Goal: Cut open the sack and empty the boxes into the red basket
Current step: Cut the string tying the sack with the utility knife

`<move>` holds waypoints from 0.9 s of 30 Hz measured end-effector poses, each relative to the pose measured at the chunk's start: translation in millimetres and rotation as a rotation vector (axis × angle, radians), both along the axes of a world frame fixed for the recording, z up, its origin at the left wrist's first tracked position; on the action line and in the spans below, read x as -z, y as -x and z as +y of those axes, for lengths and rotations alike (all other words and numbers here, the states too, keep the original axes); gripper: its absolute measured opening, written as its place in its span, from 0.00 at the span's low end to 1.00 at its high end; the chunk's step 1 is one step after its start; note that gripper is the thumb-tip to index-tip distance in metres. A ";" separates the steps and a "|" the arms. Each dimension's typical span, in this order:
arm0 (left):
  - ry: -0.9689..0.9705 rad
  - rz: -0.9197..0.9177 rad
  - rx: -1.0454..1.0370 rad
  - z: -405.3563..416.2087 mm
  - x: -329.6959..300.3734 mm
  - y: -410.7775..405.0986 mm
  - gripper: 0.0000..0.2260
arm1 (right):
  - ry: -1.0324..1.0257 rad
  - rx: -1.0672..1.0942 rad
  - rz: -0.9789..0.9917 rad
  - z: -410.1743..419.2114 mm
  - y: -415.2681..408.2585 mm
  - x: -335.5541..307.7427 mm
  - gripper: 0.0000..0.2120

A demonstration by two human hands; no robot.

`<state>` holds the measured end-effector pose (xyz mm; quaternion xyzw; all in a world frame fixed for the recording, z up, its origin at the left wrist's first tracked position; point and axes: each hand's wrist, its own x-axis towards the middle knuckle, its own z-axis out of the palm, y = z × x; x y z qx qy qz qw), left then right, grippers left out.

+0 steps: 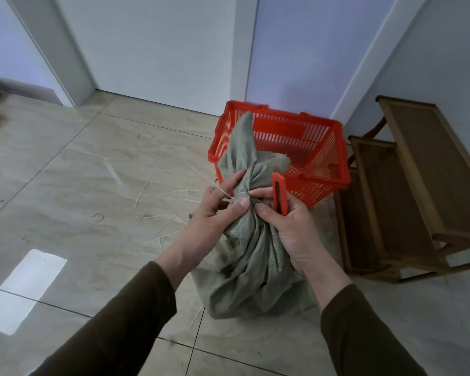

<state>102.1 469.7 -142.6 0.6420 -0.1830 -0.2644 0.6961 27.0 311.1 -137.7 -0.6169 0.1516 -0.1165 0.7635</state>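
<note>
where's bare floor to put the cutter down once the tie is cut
Open tile left of the sack, though thin cut strips litter it. Right is crowded: red basket behind, wooden stools close beside. Tiles nearest the camera are bare.

You have no text, label, brand, number or sign to read anywhere here. The red basket (pixel 296 147) at about one o'clock shows only plain slatted plastic, and a small dark mark on its right wall is too tiny to make out. The grey-green sack (pixel 244 256) bears no print.
</note>
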 end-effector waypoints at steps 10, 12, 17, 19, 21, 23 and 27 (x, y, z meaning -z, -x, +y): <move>0.008 -0.123 0.035 -7.8 3.3 11.9 0.32 | 0.304 -0.095 -0.046 0.3 5.1 -8.9 0.19; -0.043 -0.229 0.015 -10.4 5.1 12.3 0.31 | 0.295 -0.111 -0.025 -0.9 4.7 -9.6 0.21; -0.009 -0.194 -0.029 -12.3 8.7 13.9 0.26 | 0.085 -0.077 0.075 0.0 5.4 -6.7 0.21; 0.016 -0.161 -0.036 -13.1 10.0 14.4 0.23 | 0.048 -0.075 0.089 -3.9 6.1 -4.4 0.21; 0.041 -0.083 -0.019 -14.0 9.3 16.0 0.24 | 0.058 -0.078 0.085 -8.0 5.7 -2.0 0.21; 0.076 -0.004 0.008 -14.1 7.0 17.9 0.24 | 0.121 -0.067 0.068 -8.7 5.0 -0.4 0.21; 0.179 0.127 0.038 -14.3 3.2 19.6 0.18 | 0.175 -0.039 0.036 -4.9 8.4 -2.7 0.18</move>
